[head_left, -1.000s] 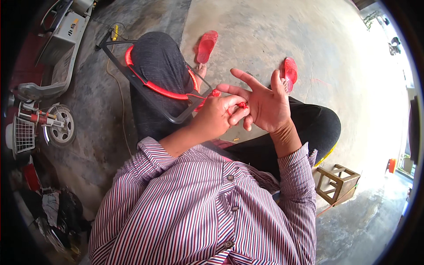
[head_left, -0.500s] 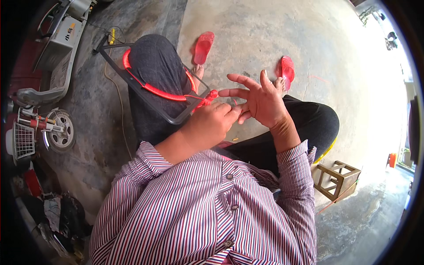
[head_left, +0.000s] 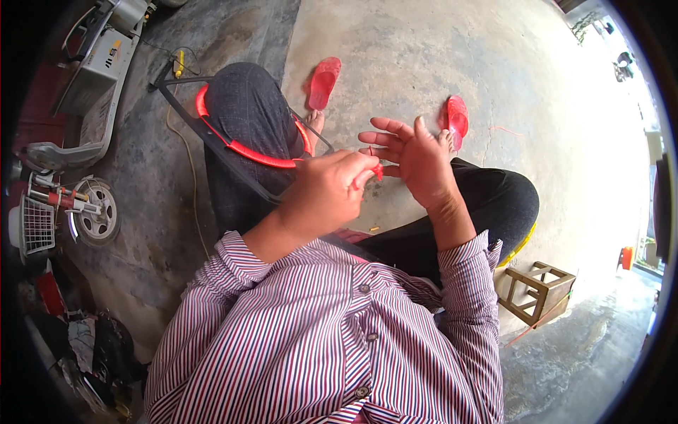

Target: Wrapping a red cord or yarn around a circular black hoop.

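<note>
Around my raised left knee rests a black metal frame [head_left: 185, 106], and on it is a curved part wound in red cord [head_left: 258, 155]. My left hand [head_left: 323, 191] is closed over the frame's near right corner, which it mostly hides. From between its thumb and fingers pokes a small bundle of red cord [head_left: 377, 172]. Just to the right, my right hand [head_left: 427, 169] is open, palm turned up and fingers spread. A thin red strand seems to run near its fingertips; whether it is looped on a finger is too fine to tell.
Two red slippers [head_left: 325, 83] lie on the concrete floor beyond my bare feet. A small wooden stool [head_left: 540, 293] stands at right. On the left are a scooter [head_left: 99, 205] with a white basket and a yellow-handled tool [head_left: 179, 62] with a cable.
My left hand has moved up and forward, and now closes over the red cord bundle that stood exposed beside the frame's corner. My right hand has shifted slightly left, still open.
</note>
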{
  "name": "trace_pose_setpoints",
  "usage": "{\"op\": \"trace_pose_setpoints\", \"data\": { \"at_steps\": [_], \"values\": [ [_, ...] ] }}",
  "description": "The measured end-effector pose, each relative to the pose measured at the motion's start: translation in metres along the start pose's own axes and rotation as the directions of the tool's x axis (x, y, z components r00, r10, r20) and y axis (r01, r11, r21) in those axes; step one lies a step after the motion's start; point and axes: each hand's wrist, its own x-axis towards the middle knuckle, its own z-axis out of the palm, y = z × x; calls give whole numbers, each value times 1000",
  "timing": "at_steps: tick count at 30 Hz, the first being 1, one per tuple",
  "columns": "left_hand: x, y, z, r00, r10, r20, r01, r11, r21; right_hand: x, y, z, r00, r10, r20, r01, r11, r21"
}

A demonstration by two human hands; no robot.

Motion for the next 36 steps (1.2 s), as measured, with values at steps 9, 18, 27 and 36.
{"op": "trace_pose_setpoints", "data": {
  "at_steps": [9, 18, 27, 36],
  "values": [
    [11, 1, -4, 982, -88, -167, 57, 982, -178, -5, 11, 16, 841, -531, 100, 409, 505, -760],
    [11, 5, 14, 975, 222, -18, -217, 964, 157, -6, 18, 23, 747, -530, 402, 358, -188, -914],
    [18, -16, -1, 992, 68, -109, -36, 962, 269, -20, 15, 38, 710, -509, 486, 338, -359, -870],
    [30, 20, -11, 954, 249, -165, -235, 967, 98, -19, 17, 30, 773, -375, 512, 295, -503, -813]
  ]
}}
